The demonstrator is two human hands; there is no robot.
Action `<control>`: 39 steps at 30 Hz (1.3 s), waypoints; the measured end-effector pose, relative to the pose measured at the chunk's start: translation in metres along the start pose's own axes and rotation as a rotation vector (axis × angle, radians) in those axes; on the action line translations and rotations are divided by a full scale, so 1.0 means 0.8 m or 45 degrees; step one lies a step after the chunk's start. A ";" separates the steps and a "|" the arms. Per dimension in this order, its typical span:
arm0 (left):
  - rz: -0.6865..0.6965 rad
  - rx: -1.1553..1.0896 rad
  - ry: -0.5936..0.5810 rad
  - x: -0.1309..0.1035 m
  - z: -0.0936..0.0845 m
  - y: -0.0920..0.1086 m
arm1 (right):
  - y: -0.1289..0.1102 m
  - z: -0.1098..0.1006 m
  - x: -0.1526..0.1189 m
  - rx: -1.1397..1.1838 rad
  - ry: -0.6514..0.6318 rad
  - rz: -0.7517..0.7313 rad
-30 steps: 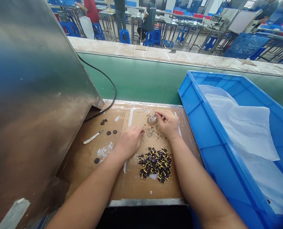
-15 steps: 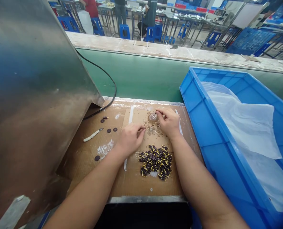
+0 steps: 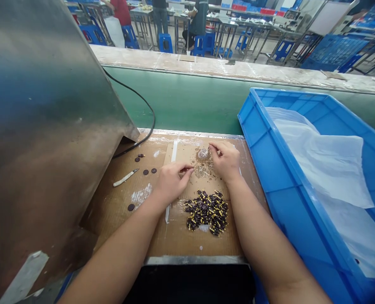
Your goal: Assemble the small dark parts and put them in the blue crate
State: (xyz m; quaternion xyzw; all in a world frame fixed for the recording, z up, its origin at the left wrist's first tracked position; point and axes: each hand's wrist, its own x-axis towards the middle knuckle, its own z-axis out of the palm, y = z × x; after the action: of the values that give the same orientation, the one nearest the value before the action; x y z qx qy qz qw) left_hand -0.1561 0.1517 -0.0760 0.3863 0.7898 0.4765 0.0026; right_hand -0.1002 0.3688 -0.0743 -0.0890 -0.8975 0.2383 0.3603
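My left hand (image 3: 172,183) rests on the cardboard mat (image 3: 177,236), fingers curled and pinched together near a worn, scored patch (image 3: 201,171); whether it grips anything is too small to tell. My right hand (image 3: 227,159) sits just beyond, its fingertips pinched beside a small clear round cap (image 3: 203,153) on the mat. A pile of small dark parts with yellow tips (image 3: 207,212) lies between my forearms, nearer to me.
A big steel housing (image 3: 44,118) fills the left, with a black cable (image 3: 143,109) running behind it. A white-handled knife (image 3: 125,177) and dark round discs (image 3: 148,171) lie left. A blue crate (image 3: 307,194) lined with plastic film stands right. People work at far tables.
Both hands stay in nearly the same spot. The left fingers have closed into a tighter pinch and the right fingertips have shifted slightly around the clear cap.
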 end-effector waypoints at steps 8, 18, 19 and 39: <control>-0.817 -1.450 0.088 0.005 0.004 0.023 | -0.019 -0.042 -0.013 0.574 0.111 0.613; -0.674 -1.395 0.254 0.000 0.016 0.030 | -0.107 -0.025 -0.049 1.550 -0.130 0.907; -0.630 -1.323 0.244 -0.001 0.017 0.029 | -0.107 -0.023 -0.049 1.546 -0.112 0.921; -0.618 -1.430 0.260 0.001 0.003 0.043 | -0.113 -0.036 -0.053 1.341 0.011 0.763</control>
State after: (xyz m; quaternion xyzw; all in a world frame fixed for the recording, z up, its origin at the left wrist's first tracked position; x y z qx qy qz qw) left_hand -0.1348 0.1622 -0.0514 0.0879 0.4801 0.8397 0.2380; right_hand -0.0490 0.2862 -0.0371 -0.1487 -0.5932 0.7412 0.2768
